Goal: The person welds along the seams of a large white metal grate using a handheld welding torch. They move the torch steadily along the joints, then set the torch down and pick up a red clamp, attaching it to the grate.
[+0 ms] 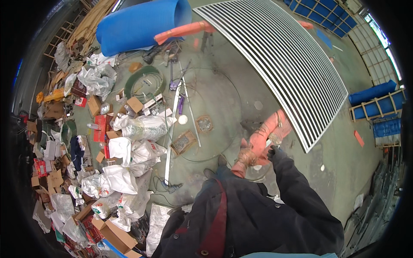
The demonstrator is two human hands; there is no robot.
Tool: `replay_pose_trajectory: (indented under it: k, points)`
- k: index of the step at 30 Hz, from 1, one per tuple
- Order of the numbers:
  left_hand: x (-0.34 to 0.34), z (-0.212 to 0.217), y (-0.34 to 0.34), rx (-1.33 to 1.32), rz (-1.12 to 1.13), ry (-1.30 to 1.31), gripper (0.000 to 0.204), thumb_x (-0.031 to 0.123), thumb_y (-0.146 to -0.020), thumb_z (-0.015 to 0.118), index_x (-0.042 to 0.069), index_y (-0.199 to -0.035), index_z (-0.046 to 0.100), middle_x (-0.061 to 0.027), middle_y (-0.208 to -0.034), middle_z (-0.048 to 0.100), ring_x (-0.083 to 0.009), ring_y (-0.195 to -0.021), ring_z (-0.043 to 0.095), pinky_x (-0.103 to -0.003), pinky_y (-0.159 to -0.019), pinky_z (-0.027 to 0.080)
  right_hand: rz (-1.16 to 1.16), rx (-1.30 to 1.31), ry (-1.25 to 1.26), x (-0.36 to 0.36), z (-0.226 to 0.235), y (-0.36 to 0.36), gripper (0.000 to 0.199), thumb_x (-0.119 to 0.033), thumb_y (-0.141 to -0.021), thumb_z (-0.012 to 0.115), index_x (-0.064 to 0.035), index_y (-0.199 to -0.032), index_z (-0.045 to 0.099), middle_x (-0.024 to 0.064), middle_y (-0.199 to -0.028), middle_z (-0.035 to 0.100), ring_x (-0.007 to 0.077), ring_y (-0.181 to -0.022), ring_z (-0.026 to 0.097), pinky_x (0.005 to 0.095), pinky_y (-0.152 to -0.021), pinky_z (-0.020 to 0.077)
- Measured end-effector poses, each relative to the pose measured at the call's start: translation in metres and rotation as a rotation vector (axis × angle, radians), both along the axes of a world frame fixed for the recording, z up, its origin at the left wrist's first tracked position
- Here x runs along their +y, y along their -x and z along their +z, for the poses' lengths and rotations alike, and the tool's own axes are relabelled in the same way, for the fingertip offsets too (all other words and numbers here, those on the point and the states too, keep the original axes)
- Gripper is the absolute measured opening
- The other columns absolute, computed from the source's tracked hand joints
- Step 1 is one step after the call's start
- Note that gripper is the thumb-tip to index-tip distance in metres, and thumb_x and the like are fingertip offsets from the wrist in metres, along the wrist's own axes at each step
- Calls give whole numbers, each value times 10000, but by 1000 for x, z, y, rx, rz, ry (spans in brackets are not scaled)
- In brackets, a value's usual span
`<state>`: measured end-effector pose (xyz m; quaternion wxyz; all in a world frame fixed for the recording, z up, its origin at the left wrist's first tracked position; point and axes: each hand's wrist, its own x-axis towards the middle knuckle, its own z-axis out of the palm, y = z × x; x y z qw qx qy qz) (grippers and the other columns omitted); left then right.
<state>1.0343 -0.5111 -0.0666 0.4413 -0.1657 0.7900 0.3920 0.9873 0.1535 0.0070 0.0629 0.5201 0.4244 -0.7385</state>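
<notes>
My right hand (278, 154), in a dark glove, is closed beside an orange-wrapped support (263, 136). A small pale, brush-like piece (275, 139) shows just beyond its fingers; I cannot make out exactly what it is. Over the supports lies a large grille panel (279, 56) of white slats with dark gaps, its near corner a little beyond that hand. The left arm (172, 221) hangs low at my side in a dark sleeve. Only a dark bit of my left hand (175, 210) shows there, its fingers hidden.
White sacks (144, 129) and opened cartons (114, 234) crowd the left. Two small trays of metal parts (183, 142), a long pale strip (171, 146) and a green hose coil (145, 81) lie on the floor. A blue roll (137, 26) is at the back; metal lengths (374, 210) lie right.
</notes>
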Motion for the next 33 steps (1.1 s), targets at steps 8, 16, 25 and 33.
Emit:
replay_pose_trajectory:
  k: [8, 16, 25, 33]
  points:
    - [4, 39, 8, 52, -39, 87, 343, 60, -943, 603, 10, -1280, 643, -137, -1142, 677, -238, -995, 673, -366, -833, 569, 355, 542, 803, -8, -45, 55, 213, -340, -1027, 597, -142, -949, 577, 49, -740, 617, 224, -557, 550, 386, -488, 404]
    - [-15, 45, 8, -18, -139, 175, 368, 49, -925, 622, 26, -1291, 643, -132, -1141, 671, -232, -1011, 662, -366, -877, 559, 271, 34, 13, -61, -58, 96, 222, -356, -1018, 608, -139, -974, 591, 52, -752, 632, 218, -558, 555, 379, -486, 406]
    - [-60, 32, 61, 93, -445, 211, 399, 37, -904, 644, 43, -1303, 644, -126, -1140, 664, -225, -1029, 650, -365, -927, 548, 284, -99, -200, -55, -58, 91, 240, -374, -1008, 620, -135, -1001, 607, 56, -766, 648, 212, -559, 560, 372, -485, 407]
    - [-100, -11, 152, 166, -679, 174, 400, 115, -906, 652, 72, -1304, 659, -123, -1177, 664, -239, -1077, 641, -374, -993, 517, 526, -256, -227, -100, -9, 68, 320, -426, -980, 661, -112, -1037, 646, 61, -771, 667, 185, -542, 555, 352, -474, 405]
